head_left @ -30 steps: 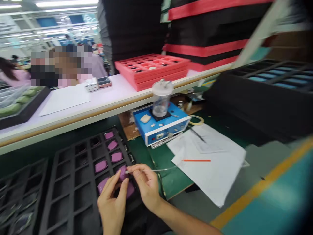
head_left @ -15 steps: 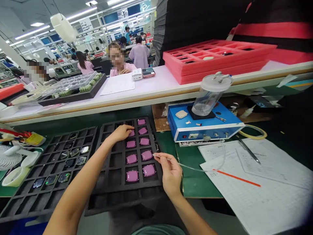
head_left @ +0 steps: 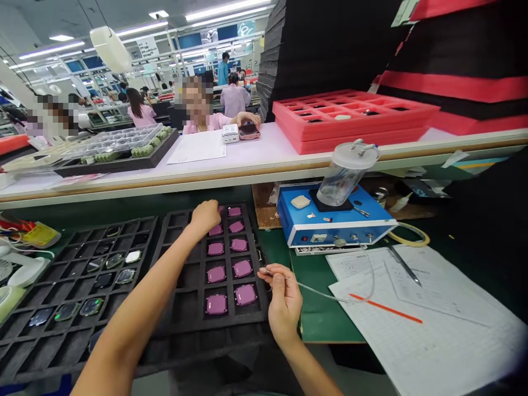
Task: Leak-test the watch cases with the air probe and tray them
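Note:
My left hand (head_left: 206, 217) is at the far end of a black foam tray (head_left: 187, 278), its fingers curled downward. What those fingertips hold, if anything, is hidden behind the hand. Two columns of purple watch cases (head_left: 216, 304) lie in the tray's right-hand compartments. Just off the tray's right edge, my right hand (head_left: 284, 302) pinches the end of a thin clear tube (head_left: 322, 291) between thumb and fingers. The tube's tip points left, toward the watch cases. It runs back to a blue machine box (head_left: 338, 220).
Another black tray (head_left: 78, 330) with several watches is at left. Papers (head_left: 445, 330) bearing an orange stick (head_left: 388, 309) and a pen (head_left: 406, 267) lie right. A shelf (head_left: 198, 181) crosses above, carrying red foam trays (head_left: 355, 121). A co-worker's hand touches a phone (head_left: 249, 131).
My left hand has shifted toward the tray's far end, its fingers now curled from view. My right hand keeps the tube. The co-worker's hand has reached the phone. The view has shifted slightly.

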### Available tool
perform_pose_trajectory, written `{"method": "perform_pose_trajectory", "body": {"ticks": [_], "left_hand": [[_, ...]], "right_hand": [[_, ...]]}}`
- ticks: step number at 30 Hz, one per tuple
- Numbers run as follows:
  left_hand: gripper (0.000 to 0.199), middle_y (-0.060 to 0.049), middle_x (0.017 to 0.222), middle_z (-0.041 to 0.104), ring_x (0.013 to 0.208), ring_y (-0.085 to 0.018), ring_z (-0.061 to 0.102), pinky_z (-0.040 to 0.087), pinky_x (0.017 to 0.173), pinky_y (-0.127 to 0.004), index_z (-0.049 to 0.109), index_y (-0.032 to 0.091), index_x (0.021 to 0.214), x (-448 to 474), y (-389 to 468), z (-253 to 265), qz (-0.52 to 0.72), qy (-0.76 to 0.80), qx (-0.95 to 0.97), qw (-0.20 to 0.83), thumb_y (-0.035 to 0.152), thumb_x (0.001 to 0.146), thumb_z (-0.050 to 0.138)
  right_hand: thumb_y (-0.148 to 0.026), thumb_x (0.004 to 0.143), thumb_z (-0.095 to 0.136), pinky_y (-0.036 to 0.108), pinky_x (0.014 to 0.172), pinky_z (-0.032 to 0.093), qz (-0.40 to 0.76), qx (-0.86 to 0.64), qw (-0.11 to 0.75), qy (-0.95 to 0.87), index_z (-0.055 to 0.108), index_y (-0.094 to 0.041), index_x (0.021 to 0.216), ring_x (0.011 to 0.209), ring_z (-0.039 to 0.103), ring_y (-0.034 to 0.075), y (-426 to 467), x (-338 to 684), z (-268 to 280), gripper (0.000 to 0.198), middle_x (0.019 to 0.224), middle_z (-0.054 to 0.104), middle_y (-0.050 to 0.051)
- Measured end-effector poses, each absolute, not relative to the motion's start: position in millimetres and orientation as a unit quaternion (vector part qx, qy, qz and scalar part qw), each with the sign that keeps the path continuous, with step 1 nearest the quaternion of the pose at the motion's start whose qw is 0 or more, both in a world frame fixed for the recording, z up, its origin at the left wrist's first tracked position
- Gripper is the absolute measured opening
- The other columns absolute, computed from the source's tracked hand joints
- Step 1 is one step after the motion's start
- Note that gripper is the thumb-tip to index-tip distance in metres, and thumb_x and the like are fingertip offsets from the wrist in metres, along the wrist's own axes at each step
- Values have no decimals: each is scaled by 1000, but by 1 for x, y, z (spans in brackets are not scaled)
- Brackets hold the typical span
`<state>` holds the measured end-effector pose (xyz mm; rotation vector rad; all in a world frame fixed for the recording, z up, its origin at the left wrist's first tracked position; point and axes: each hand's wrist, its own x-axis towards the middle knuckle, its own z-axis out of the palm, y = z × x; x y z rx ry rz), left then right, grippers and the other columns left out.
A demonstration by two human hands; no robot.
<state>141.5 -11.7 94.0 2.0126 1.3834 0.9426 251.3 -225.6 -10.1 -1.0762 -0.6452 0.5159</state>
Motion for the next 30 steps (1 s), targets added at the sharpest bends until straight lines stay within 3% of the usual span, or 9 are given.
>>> {"method": "perform_pose_trajectory", "body": {"ticks": [2,4,8,12,17,21,30], "left_hand": [[26,-18,114,79,105,-27,77,59,97,-39,75,8,110,129,-49,89,332,486,748,307,27,92,71],[37,-17,122,78,111,-27,76,62,94,-37,73,12,125,121,-96,76,345,463,719,386,30,93,68],[48,-16,119,79,110,-29,76,62,96,-40,75,14,123,125,-172,45,415,449,545,574,40,83,80],[47,-14,110,79,100,-24,77,62,91,-34,73,14,113,139,-188,27,447,469,489,584,35,74,88],[57,-9,108,77,87,-17,77,63,80,-26,67,17,122,143,-184,23,493,445,453,595,32,72,91],[45,-10,99,81,86,-19,78,64,79,-27,75,13,108,145,-189,24,497,472,421,594,39,75,90],[49,-10,91,82,77,-24,81,67,67,-29,75,12,103,147,-186,26,506,488,374,605,44,71,94]], "right_hand": [[-41,105,57,34,81,66,226,-497,780,-306,70,-20,99,89,74,17,-224,251,-9,26,103,68,6],[-39,105,57,35,82,66,213,-501,777,-316,70,-20,100,91,74,18,-224,251,-9,23,104,69,7],[-33,104,59,37,83,67,182,-494,779,-341,69,-22,104,92,76,19,-225,253,-10,16,101,74,6],[-30,104,59,40,88,67,173,-486,769,-378,70,-23,104,100,77,21,-227,255,-11,13,103,77,7],[-27,105,58,41,90,66,186,-471,768,-392,70,-24,106,102,77,21,-229,255,-10,13,105,77,7],[-29,105,58,43,89,66,190,-479,761,-394,69,-24,105,101,77,22,-230,255,-10,12,103,76,7],[-23,105,57,41,89,67,197,-487,760,-384,69,-24,108,102,78,21,-229,256,-12,12,106,77,6]]}}
